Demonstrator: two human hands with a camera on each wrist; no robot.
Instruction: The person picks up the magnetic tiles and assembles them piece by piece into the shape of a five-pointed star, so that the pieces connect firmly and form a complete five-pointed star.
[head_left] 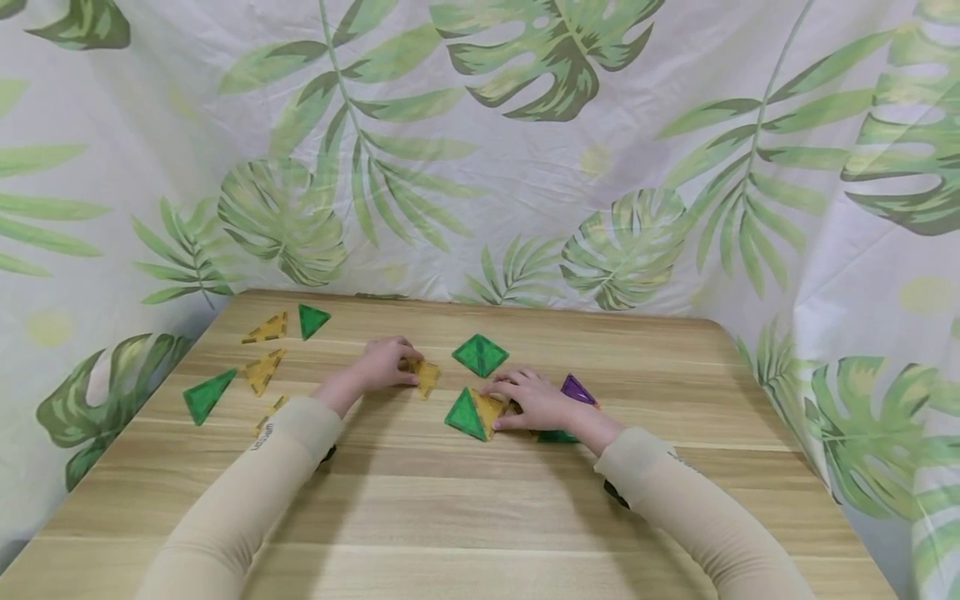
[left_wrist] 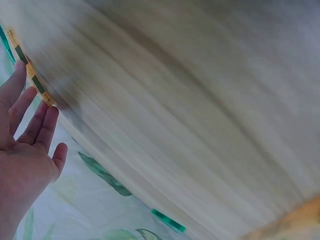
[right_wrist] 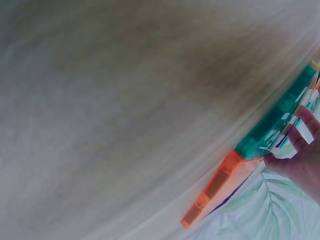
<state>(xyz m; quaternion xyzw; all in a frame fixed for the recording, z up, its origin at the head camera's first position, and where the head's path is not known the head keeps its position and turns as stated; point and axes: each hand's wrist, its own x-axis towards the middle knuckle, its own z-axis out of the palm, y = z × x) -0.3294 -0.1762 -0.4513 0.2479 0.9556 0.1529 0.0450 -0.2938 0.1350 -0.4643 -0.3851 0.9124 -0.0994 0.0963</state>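
Note:
My left hand (head_left: 386,363) holds a yellow triangular magnetic tile (head_left: 428,379) by its edges, low over the table. In the left wrist view, fingertips of the left hand (left_wrist: 32,130) meet the edge of the yellow tile (left_wrist: 31,67). My right hand (head_left: 536,402) holds another yellow triangular tile (head_left: 489,408) between thumb and fingers. This tile lies against a green triangular tile (head_left: 467,415). Just behind stands a pair of green triangles (head_left: 481,355) joined edge to edge. Partly hidden beneath the right hand are a purple tile (head_left: 577,390) and a green tile (head_left: 557,436).
On the left of the wooden table (head_left: 450,517) lie several loose yellow and green triangles, among them a green tile (head_left: 208,396) and a yellow tile (head_left: 265,371). An orange tile (right_wrist: 212,190) shows in the right wrist view. A leaf-patterned cloth (head_left: 525,208) hangs behind.

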